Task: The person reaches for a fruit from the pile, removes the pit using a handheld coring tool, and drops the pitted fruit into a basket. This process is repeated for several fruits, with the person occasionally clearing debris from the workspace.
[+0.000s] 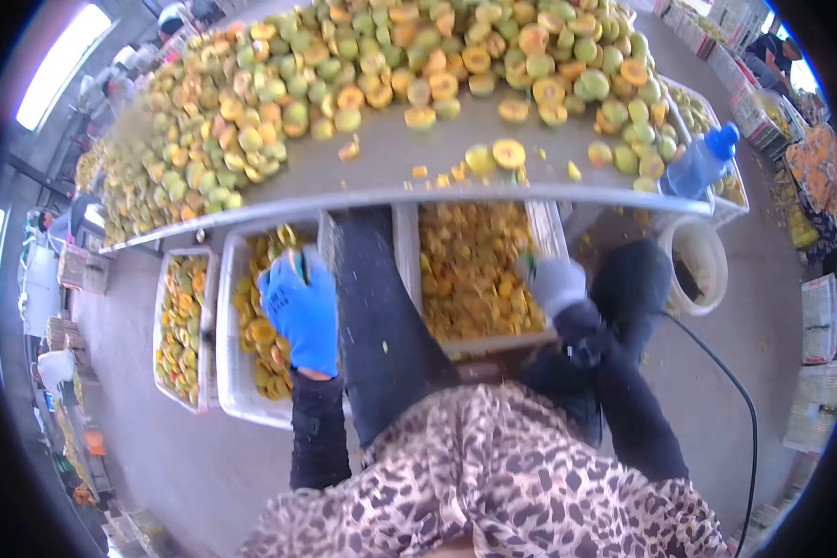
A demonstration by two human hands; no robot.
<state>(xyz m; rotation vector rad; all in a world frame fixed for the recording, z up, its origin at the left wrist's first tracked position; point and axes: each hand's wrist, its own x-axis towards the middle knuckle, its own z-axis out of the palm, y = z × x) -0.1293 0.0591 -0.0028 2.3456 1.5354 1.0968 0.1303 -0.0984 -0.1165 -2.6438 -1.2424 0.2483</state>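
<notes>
My left hand (304, 312), in a blue glove, is over a white crate (233, 363) of halved yellow fruit (268, 352). Its fingers are bent together, and a small dark and greenish thing shows between them. In a pale grey glove, my right hand (556, 282) hovers at the right side of the middle crate (407, 251), its fingers closed. A small green bit shows at those fingertips, but blur hides what it is. Orange-brown fruit pieces (479, 270) fill the middle crate. Ahead, a heap of green and yellow fruit (344, 65), much of it halved, covers most of the table.
The metal table's (372, 167) front edge crosses above both crates. A blue bottle (699, 166) stands at its right corner, above a white bucket (700, 265). Another fruit crate (184, 325) sits at left. A black cable (739, 391) runs along the floor. A person (774, 60) is far right.
</notes>
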